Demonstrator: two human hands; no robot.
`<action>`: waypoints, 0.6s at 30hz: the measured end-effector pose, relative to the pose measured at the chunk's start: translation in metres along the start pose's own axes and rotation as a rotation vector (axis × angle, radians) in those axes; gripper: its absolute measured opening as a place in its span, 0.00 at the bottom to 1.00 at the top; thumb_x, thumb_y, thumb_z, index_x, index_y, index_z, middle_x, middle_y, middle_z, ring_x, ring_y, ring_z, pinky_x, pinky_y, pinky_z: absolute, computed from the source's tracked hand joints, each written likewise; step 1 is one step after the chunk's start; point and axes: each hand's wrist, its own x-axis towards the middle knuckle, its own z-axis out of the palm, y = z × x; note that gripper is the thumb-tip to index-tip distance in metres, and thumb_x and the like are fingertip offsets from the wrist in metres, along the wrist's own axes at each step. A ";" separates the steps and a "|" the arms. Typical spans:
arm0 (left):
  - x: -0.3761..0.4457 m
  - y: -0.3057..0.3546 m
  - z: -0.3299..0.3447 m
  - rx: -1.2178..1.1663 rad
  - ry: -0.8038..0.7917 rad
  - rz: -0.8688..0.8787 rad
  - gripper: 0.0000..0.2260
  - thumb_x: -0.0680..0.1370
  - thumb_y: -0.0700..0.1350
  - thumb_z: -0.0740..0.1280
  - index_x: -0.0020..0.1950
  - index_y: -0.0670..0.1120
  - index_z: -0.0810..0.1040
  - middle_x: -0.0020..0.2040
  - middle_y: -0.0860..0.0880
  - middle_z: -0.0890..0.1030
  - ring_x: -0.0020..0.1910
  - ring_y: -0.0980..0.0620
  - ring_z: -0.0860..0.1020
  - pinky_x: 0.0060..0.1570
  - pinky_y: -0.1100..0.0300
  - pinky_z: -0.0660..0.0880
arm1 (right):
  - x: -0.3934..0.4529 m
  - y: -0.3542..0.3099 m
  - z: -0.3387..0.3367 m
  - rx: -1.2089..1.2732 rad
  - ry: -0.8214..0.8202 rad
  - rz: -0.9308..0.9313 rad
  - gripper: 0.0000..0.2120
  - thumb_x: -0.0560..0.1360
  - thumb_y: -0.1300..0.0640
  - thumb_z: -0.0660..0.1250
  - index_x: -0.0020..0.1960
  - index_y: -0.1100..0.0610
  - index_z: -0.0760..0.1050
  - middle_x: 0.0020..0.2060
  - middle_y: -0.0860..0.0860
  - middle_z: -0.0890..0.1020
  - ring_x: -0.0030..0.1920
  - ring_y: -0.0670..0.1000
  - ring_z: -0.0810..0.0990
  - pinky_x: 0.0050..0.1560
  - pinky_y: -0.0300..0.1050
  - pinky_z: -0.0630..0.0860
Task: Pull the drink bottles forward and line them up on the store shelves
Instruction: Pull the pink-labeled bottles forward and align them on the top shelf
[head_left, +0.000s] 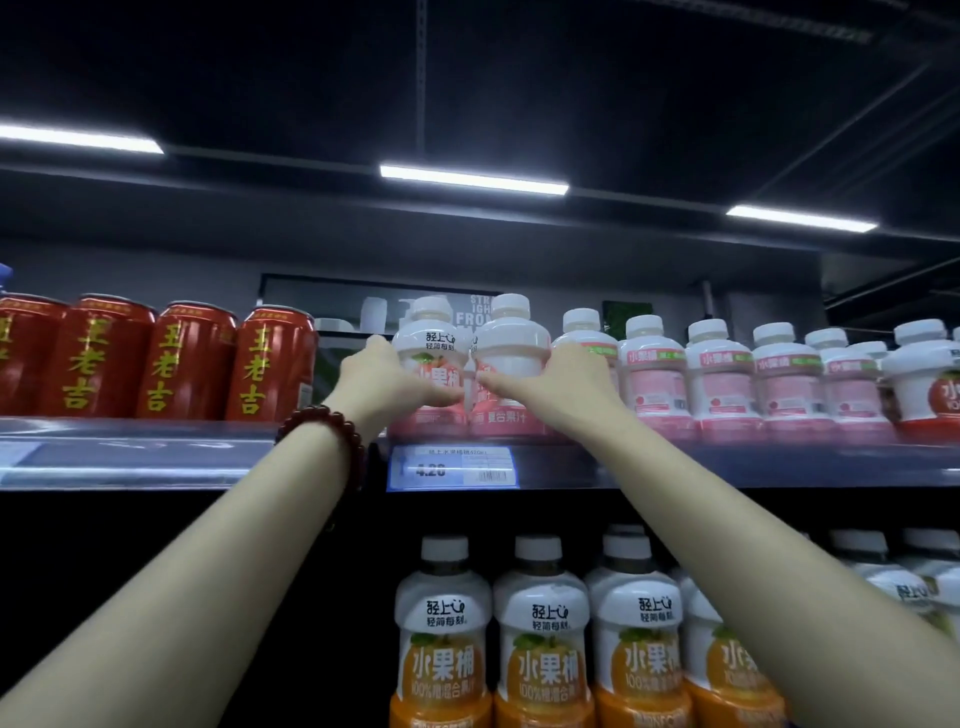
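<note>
Two pink bottles at the top shelf (675, 462) edge are gripped: left bottle (427, 358) by the left hand (387, 387), right bottle (511, 358) by the right hand (563, 387). Red cans (192, 361) are noted beyond the left hand.

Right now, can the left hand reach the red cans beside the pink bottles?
Probably yes: the left hand is beside the nearest of the red cans, with nothing between them.
</note>
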 end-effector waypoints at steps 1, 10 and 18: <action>-0.004 0.002 0.003 0.031 0.028 0.007 0.38 0.59 0.56 0.80 0.62 0.41 0.69 0.56 0.45 0.78 0.55 0.45 0.77 0.48 0.57 0.74 | -0.001 -0.004 0.005 -0.036 0.038 -0.012 0.41 0.64 0.37 0.74 0.62 0.67 0.70 0.55 0.58 0.77 0.58 0.56 0.76 0.42 0.42 0.68; -0.003 0.002 -0.015 -0.040 -0.187 -0.053 0.24 0.59 0.44 0.81 0.50 0.45 0.75 0.48 0.45 0.82 0.45 0.48 0.81 0.41 0.57 0.77 | 0.009 0.007 -0.006 0.052 -0.144 0.088 0.19 0.65 0.49 0.76 0.46 0.62 0.76 0.41 0.54 0.81 0.45 0.54 0.80 0.37 0.44 0.72; 0.001 0.005 0.010 0.092 -0.062 -0.045 0.42 0.59 0.53 0.82 0.65 0.41 0.67 0.59 0.45 0.76 0.57 0.46 0.77 0.57 0.53 0.76 | 0.004 -0.005 0.005 -0.036 -0.056 0.045 0.30 0.65 0.48 0.78 0.57 0.65 0.73 0.52 0.58 0.79 0.50 0.55 0.76 0.36 0.42 0.67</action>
